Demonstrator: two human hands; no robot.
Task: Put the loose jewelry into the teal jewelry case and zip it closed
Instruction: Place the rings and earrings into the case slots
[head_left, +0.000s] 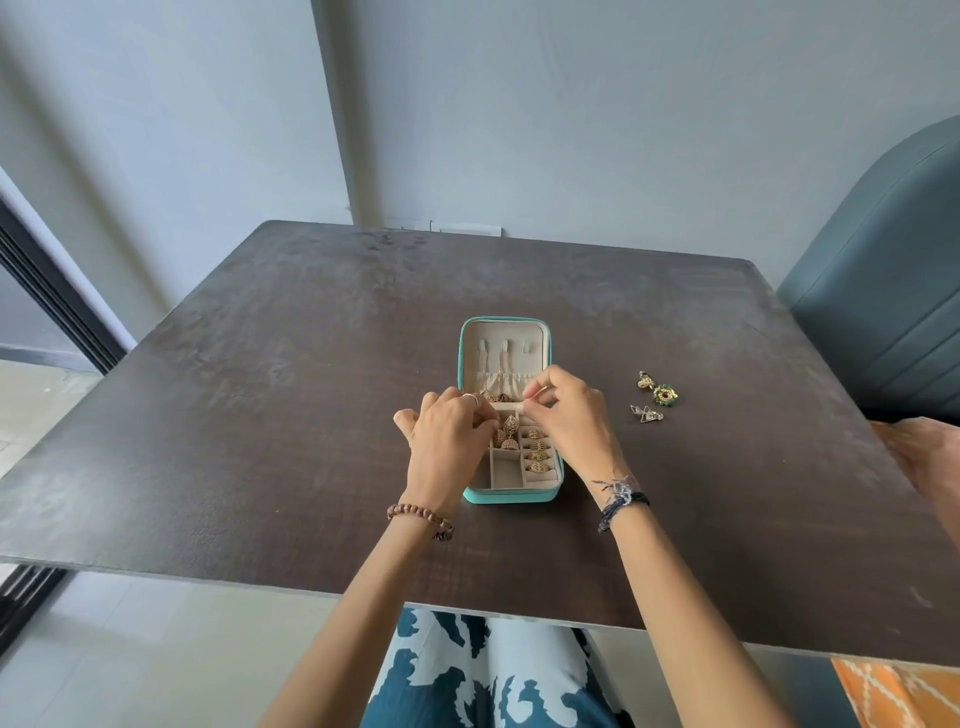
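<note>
- Teal jewelry case (470, 496) lies open at the table's (260, 389) middle, long axis running near to far, lid on the far side.
- Head view: both hands meet at the hinge line; right hand (569, 415) pinches something small and pale, left hand (447, 436) is curled at the same spot, its hold hidden.
- Loose earrings (655, 395) lie to the right of the case, well apart, nearer the right hand, so that hand likely fetches them.
</note>
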